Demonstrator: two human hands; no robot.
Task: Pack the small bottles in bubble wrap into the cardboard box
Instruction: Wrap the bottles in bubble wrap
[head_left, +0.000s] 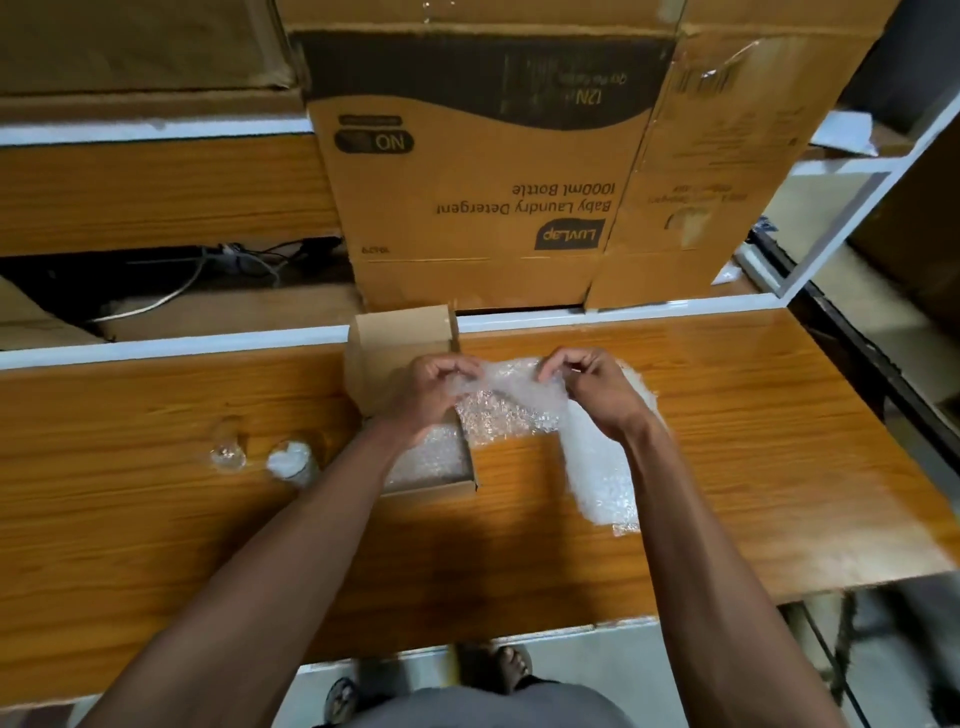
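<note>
Both hands, left hand and right hand, pinch bubble wrap over small cardboard box; two small bottles stand left of box.

On the wooden table, the small cardboard box sits near the far edge, with bubble wrap trailing from just over it to its right. Two small bottles stand side by side to the box's left. A large detergent carton stands behind the table, beyond the box.
</note>
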